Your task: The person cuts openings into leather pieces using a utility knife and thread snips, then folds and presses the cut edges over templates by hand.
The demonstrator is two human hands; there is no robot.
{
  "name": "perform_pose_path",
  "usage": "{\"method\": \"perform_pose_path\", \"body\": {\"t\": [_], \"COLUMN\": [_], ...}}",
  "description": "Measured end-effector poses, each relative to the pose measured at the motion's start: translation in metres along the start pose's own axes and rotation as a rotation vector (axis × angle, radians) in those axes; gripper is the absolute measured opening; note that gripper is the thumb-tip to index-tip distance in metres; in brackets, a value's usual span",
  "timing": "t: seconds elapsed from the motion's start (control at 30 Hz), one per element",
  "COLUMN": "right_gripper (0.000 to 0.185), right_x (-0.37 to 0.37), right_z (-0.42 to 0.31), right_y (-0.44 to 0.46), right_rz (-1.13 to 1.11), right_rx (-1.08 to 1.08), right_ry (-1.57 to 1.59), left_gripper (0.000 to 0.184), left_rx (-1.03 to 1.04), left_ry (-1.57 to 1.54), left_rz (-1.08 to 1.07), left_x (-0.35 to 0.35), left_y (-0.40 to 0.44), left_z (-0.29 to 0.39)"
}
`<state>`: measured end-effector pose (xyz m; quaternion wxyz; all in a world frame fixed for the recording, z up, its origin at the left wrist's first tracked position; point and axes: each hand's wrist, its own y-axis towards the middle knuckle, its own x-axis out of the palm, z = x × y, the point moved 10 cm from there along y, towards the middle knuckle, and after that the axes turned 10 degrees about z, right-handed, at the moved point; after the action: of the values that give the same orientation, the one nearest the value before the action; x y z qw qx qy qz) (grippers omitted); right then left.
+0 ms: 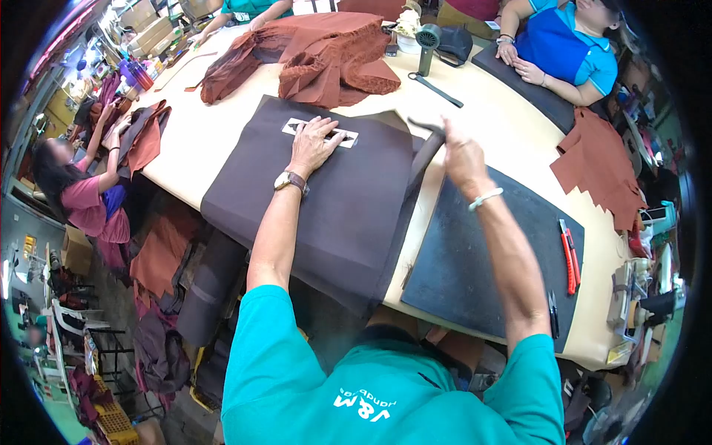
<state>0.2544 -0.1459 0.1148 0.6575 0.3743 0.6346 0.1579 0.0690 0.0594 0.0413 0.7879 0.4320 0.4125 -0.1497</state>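
Observation:
My left hand [314, 147] lies with fingers spread on a white template [347, 139] with dark cut-out shapes, pressing it against a large dark brown sheet [341, 200]. The sheet hangs over the table's near edge. To the right, my right hand [464, 157] is raised with its fingers closed on the edge of a dark strip of material [426, 153]; the hand is somewhat blurred. Below that hand lies a black cutting mat [482, 252].
Red cutters [570, 259] and a black pen [553, 315] lie on the mat. Reddish-brown material [326, 55], a handheld fan [427, 46] and a black strap [439, 90] are farther back. Co-workers stand at the left [85, 185], back and right [564, 48].

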Motion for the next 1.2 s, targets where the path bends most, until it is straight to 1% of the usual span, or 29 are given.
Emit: {"method": "perform_pose_path", "body": {"t": [0.03,0.1,0.17,0.2,0.3,0.33,0.37,0.4,0.43,0.5,0.53,0.57,0.6,0.63,0.7,0.77,0.83,0.87,0.97,1.03,1.1,1.17,1.2], "right_gripper": [0.056,0.054,0.055,0.059,0.059,0.056,0.054,0.052,0.052,0.062,0.065,0.065,0.067,0.069,0.066,0.064,0.064,0.063,0.059,0.057,0.055,0.053,0.052], "right_x": [-0.012,-0.051,-0.09,-0.11,-0.124,-0.117,-0.111,-0.104,-0.094,-0.079,-0.063,-0.045,-0.015,0.011,0.014,0.025,0.032,0.031,0.049,0.03,-0.024,-0.075,-0.104], "right_z": [0.012,0.019,0.021,0.007,-0.04,-0.064,-0.09,-0.12,-0.153,-0.196,-0.208,-0.208,-0.199,-0.187,-0.143,-0.098,-0.065,-0.054,-0.034,-0.038,-0.054,-0.045,-0.038], "right_y": [0.007,0.021,0.041,0.045,0.044,0.039,0.032,0.022,0.015,-0.006,-0.014,-0.016,-0.021,-0.024,-0.016,-0.012,-0.011,-0.012,-0.027,-0.026,-0.037,-0.065,-0.079], "right_rz": [-0.039,0.045,0.17,0.282,0.192,0.117,0.041,0.022,-0.097,-0.094,-0.13,-0.159,-0.293,-0.424,-0.302,-0.167,-0.149,-0.097,-0.32,-0.073,-0.002,-0.003,0.041], "right_rx": [0.07,0.135,0.122,0.042,0.148,0.166,0.182,0.089,-0.04,-0.086,-0.084,-0.024,0.092,0.204,0.292,0.301,0.281,0.264,0.406,0.233,0.105,0.222,0.217], "right_ry": [0.027,0.021,0.074,0.152,0.544,0.712,0.878,0.737,0.837,0.927,1.026,1.121,1.027,0.927,0.838,0.693,0.556,0.527,0.383,0.414,0.225,0.317,0.291], "left_gripper": [0.048,0.049,0.05,0.05,0.053,0.057,0.056,0.055,0.054,0.051,0.052,0.052,0.054,0.054,0.053,0.053,0.052,0.05,0.049,0.048,0.044,0.043,0.042], "left_rx": [0.01,0.022,0.035,0.036,0.045,0.08,0.104,0.127,0.15,0.096,0.069,0.038,0.182,0.154,0.174,0.141,0.125,0.114,0.121,0.151,0.172,0.162,0.2], "left_ry": [0.006,0.016,0.008,0.031,0.112,0.081,0.05,0.02,-0.011,0.071,0.052,0.033,0.11,0.067,0.026,0.071,0.089,0.123,0.037,-0.007,-0.016,0.036,0.031], "left_rz": [0.014,0.016,0.068,0.051,0.029,0.027,0.041,0.055,0.07,0.047,0.039,0.032,0.014,-0.014,0.08,0.079,0.074,0.011,0.022,0.026,-0.003,-0.05,-0.026], "left_x": [-0.003,-0.005,-0.007,-0.003,0.006,0.001,-0.002,-0.005,-0.007,0.004,0.0,-0.004,-0.004,-0.018,0.001,-0.002,-0.005,-0.003,-0.003,0.0,0.005,0.007,0.007], "left_y": [0.0,-0.009,-0.003,-0.002,-0.002,-0.003,-0.006,-0.008,-0.01,-0.005,-0.004,-0.005,-0.01,-0.009,-0.007,-0.004,-0.003,-0.003,0.0,0.002,0.004,0.003,0.004], "left_z": [0.003,0.003,0.007,0.006,-0.002,0.005,0.01,0.015,0.02,0.005,0.008,0.012,0.02,0.034,0.006,0.011,0.014,0.015,0.01,0.005,0.005,0.003,0.002]}}
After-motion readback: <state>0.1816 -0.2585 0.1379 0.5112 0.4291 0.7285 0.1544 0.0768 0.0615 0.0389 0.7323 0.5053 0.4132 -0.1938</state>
